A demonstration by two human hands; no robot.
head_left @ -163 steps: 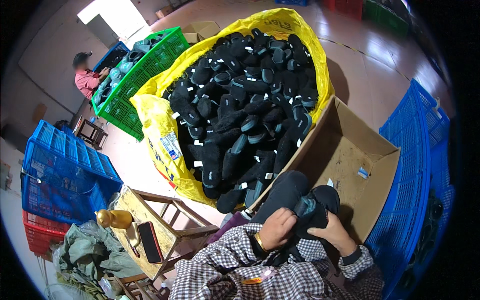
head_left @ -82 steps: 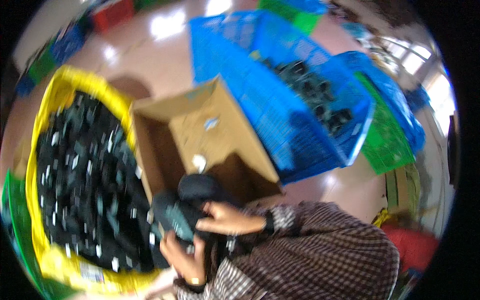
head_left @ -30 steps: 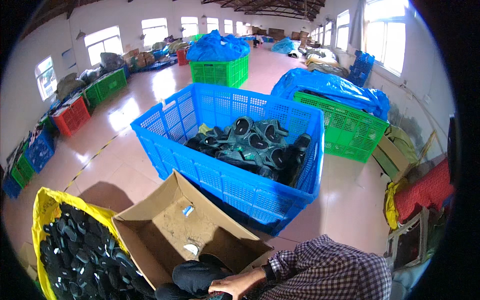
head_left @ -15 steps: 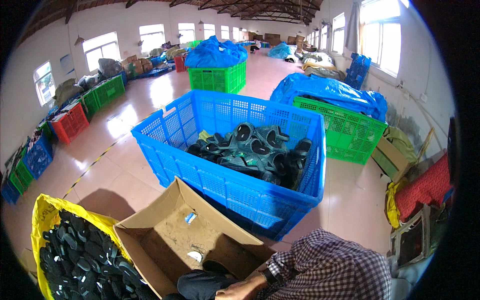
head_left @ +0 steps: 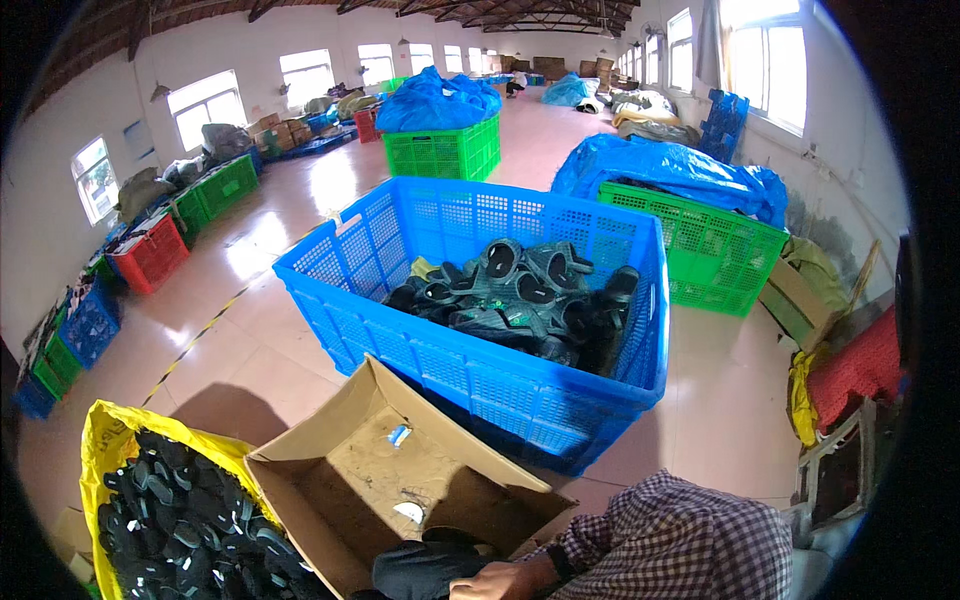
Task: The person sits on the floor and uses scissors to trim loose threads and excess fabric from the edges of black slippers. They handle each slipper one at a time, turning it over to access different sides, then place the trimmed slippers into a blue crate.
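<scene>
Big warehouse floor (head_left: 300,220), glossy, lined with crates along the walls. Centre: large blue plastic crate (head_left: 480,350), roughly half full of dark green sandals (head_left: 520,300) heaped toward its right side. Behind it, 1 green crate (head_left: 445,150) topped with a blue bag, and to the right another green crate (head_left: 700,250) under a blue tarp (head_left: 665,170).

Near the wearer: open cardboard box (head_left: 390,480), flaps out, mostly bare inside apart from 2 small scraps, touching the blue crate's near corner. Left of the box: yellow sack (head_left: 105,450) packed with black sandals (head_left: 190,530).

Bottom edge: right hand (head_left: 500,580), arm in a checked sleeve (head_left: 670,550), rests on a dark rounded item (head_left: 425,570) just at the box's near flap. Fingers lie over the item's edge; cannot tell if the grip is closed around it, frame cuts it off. Item sits between the box and the wearer. Left hand is out of frame.
</scene>
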